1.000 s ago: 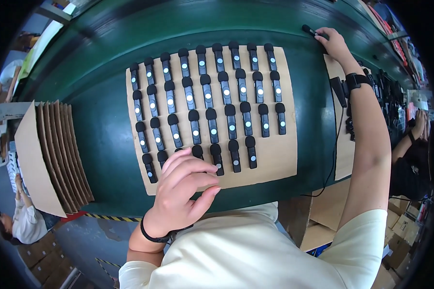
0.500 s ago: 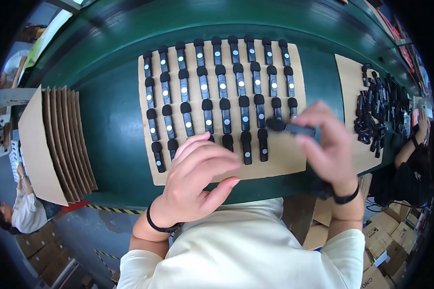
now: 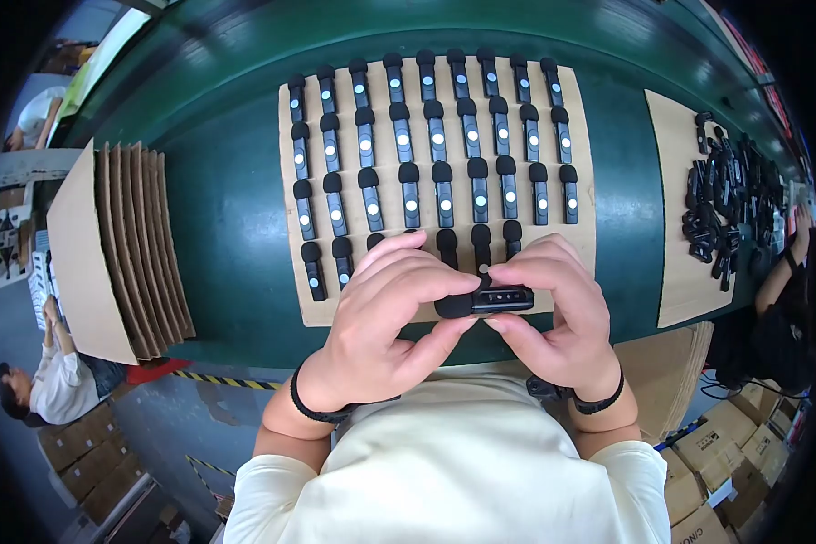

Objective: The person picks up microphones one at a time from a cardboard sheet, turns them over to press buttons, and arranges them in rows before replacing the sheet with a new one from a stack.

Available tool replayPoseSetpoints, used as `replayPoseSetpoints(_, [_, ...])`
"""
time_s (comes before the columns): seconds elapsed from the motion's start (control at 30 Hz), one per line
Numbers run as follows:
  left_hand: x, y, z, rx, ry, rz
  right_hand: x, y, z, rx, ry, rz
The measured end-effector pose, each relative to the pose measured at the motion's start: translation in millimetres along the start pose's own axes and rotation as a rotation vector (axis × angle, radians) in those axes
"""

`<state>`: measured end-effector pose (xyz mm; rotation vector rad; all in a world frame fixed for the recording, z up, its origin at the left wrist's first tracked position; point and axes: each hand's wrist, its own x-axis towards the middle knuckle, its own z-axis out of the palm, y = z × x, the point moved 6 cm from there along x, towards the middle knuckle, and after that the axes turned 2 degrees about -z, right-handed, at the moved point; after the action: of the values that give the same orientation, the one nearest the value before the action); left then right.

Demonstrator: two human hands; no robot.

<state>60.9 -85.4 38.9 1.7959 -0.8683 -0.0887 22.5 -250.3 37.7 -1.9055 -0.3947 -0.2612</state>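
A small black clip-on microphone (image 3: 503,298) with a foam cap lies crosswise between my hands, above the near edge of a cardboard sheet (image 3: 583,186). My left hand (image 3: 376,313) pinches its foam end. Thumb and fingertips of my right hand (image 3: 562,304) close on the other end of the body. On the sheet, several rows of similar microphones (image 3: 438,136) lie with foam caps pointing away from me, each with a pale round dot. My hands cover part of the nearest row.
At the right, a second cardboard sheet (image 3: 675,218) carries a heap of loose black microphones (image 3: 721,195). Folded cardboard sheets (image 3: 122,254) stand at the left of the green table (image 3: 236,227). One person (image 3: 59,381) is at the far left; another person's arm (image 3: 780,281) reaches in at the right.
My right hand has brought the microphone left and nearer to me, turning it. My left hand has closed on its foam end. The whole view has shifted slightly.
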Motion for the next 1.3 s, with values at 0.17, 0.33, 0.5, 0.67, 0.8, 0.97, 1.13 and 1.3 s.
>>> replayPoseSetpoints(0.17, [1.0,3.1,0.2,0.039,0.034,-0.003,0.1,-5.1,3.0,-0.132,0.031,-0.09])
replayPoseSetpoints(0.33, [1.6,3.9,0.6,0.086,0.023,0.009,0.1,-7.0,3.1,-0.157,0.035,-0.125])
replayPoseSetpoints(0.5, [2.2,3.0,0.7,0.103,0.048,0.026,0.6,-5.3,3.5,-0.153,0.044,-0.122])
replayPoseSetpoints(0.67, [1.9,2.0,0.8,0.102,0.055,0.026,0.8,-4.3,3.8,-0.139,0.043,-0.107])
replayPoseSetpoints(0.8, [2.3,1.3,0.5,0.088,0.052,0.03,1.2,-3.6,3.3,-0.111,0.041,-0.074])
replayPoseSetpoints(0.97, [2.4,0.7,1.1,0.076,0.054,0.026,1.1,-3.2,3.0,-0.097,0.033,-0.065])
replayPoseSetpoints(1.13, [2.8,-0.9,1.6,0.066,0.064,0.031,0.8,-1.5,3.8,-0.091,0.037,-0.066])
replayPoseSetpoints(1.3, [2.4,-1.3,2.0,0.062,0.069,0.028,1.1,-1.9,3.9,-0.084,0.04,-0.057])
